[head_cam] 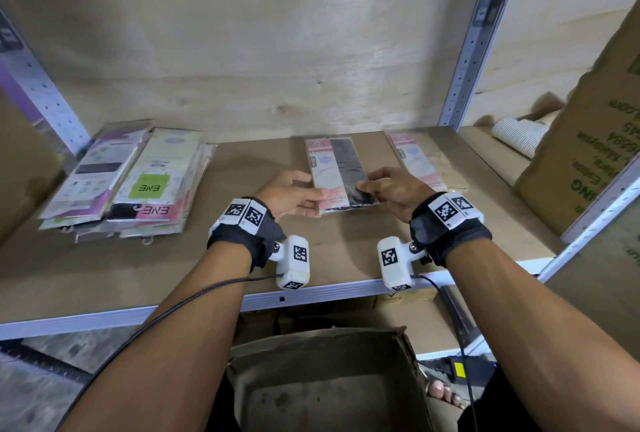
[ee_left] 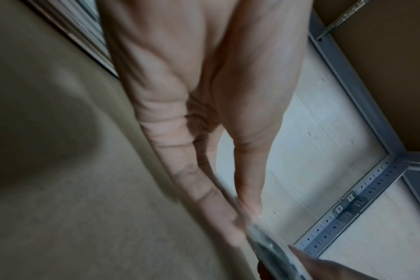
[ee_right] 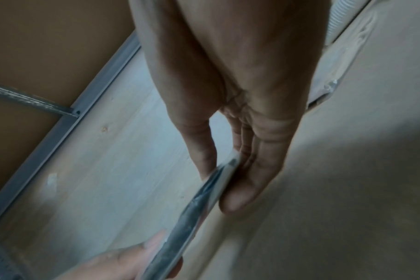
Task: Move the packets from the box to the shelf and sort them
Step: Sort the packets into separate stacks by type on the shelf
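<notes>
A flat pink-and-black packet [head_cam: 341, 173] lies lengthwise at the middle of the brown shelf board [head_cam: 242, 251], its near end pinched from both sides. My left hand [head_cam: 294, 193] holds the near left corner, thumb on top. My right hand [head_cam: 389, 189] pinches the near right corner. In the left wrist view the packet's edge [ee_left: 266, 244] sits between the thumb and fingers [ee_left: 218, 210]. The right wrist view shows the packet's edge [ee_right: 204, 195] between thumb and fingers [ee_right: 240, 191]. The cardboard box [head_cam: 329, 379] stands open below the shelf and looks empty.
A loose pile of several packets [head_cam: 131, 182] covers the shelf's left part. A pale pink packet [head_cam: 424, 163] lies right of the held one. A tall carton [head_cam: 585, 154] and a white roll [head_cam: 516, 135] stand at the right. Metal uprights [head_cam: 474, 40] frame the bay.
</notes>
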Demonstrator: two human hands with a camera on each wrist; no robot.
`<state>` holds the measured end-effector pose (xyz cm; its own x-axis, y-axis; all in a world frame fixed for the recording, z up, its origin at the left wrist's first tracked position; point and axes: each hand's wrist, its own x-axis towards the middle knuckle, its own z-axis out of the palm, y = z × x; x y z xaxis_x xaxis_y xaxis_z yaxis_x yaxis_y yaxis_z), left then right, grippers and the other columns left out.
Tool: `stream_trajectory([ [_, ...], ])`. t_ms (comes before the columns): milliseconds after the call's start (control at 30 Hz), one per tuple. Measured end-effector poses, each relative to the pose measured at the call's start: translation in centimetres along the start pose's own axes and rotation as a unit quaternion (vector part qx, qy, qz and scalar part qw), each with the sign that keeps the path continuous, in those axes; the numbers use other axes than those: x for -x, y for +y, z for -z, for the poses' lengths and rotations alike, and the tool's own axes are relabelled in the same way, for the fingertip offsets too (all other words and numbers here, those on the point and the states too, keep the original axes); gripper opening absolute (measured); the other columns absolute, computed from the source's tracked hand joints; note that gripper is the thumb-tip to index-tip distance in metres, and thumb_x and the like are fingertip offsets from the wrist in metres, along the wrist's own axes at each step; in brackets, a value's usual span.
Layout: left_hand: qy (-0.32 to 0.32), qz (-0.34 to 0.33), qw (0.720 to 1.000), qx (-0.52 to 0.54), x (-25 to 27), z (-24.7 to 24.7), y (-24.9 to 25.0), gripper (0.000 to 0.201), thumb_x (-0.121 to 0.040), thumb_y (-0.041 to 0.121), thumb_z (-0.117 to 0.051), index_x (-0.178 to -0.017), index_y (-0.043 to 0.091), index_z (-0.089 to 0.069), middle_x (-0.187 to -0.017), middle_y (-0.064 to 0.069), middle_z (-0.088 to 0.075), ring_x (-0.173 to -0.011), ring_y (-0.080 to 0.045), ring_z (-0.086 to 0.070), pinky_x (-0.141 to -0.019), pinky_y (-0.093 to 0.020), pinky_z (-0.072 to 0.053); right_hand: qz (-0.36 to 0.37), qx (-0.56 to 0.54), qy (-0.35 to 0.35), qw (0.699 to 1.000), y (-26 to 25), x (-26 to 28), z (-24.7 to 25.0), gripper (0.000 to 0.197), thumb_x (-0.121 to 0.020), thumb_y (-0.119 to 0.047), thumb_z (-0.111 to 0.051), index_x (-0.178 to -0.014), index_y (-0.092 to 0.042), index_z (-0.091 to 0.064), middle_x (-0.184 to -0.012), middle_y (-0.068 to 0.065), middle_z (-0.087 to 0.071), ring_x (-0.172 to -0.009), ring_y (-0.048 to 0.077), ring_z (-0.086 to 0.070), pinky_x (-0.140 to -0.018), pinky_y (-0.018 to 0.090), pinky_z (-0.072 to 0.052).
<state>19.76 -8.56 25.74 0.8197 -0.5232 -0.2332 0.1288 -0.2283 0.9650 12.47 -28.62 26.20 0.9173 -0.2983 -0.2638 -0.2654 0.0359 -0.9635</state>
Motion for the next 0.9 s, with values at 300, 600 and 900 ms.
stream_trajectory([
  [300, 0.024, 0.049, 0.991, -0.12, -0.5, -0.5, 0.5, 0.046, -0.085, 0.015, -0.078, -0.124, -0.001, -0.06, -0.113, -0.023, -0.07, -0.083, -0.024, -0.073, -0.069, -0.029, -0.063, -0.011, 0.231, 0.042, 0.972, -0.1, -0.4, 1.3, 0.017, -0.079, -0.014, -0.078, -0.083, -0.018, -0.063, -0.079, 0.002, -0.067, -0.067, 0.012, -0.058, -0.056, 0.023, -0.041],
  [600, -0.008, 0.072, 0.995, -0.075, -0.6, -1.8, 1.2, 0.041, -0.09, 0.009, -0.071, -0.127, -0.004, -0.06, -0.121, -0.023, -0.068, -0.093, -0.025, -0.069, -0.087, -0.031, -0.059, 0.014, 0.204, 0.033, 0.978, 0.1, -0.7, 1.8, 0.017, -0.078, -0.012, -0.078, -0.081, -0.018, -0.063, -0.081, 0.003, -0.065, -0.078, 0.016, -0.06, -0.075, 0.034, -0.053],
  [900, 0.001, 0.047, 0.995, -0.092, -2.5, -3.8, 2.5, 0.042, -0.092, 0.011, -0.07, -0.129, -0.003, -0.057, -0.123, -0.022, -0.067, -0.099, -0.024, -0.067, -0.098, -0.035, -0.054, 0.043, 0.222, 0.074, 0.971, -0.6, -1.7, 3.1, 0.016, -0.081, -0.015, -0.074, -0.093, -0.019, -0.063, -0.088, -0.004, -0.06, -0.085, 0.013, -0.056, -0.07, 0.025, -0.045],
])
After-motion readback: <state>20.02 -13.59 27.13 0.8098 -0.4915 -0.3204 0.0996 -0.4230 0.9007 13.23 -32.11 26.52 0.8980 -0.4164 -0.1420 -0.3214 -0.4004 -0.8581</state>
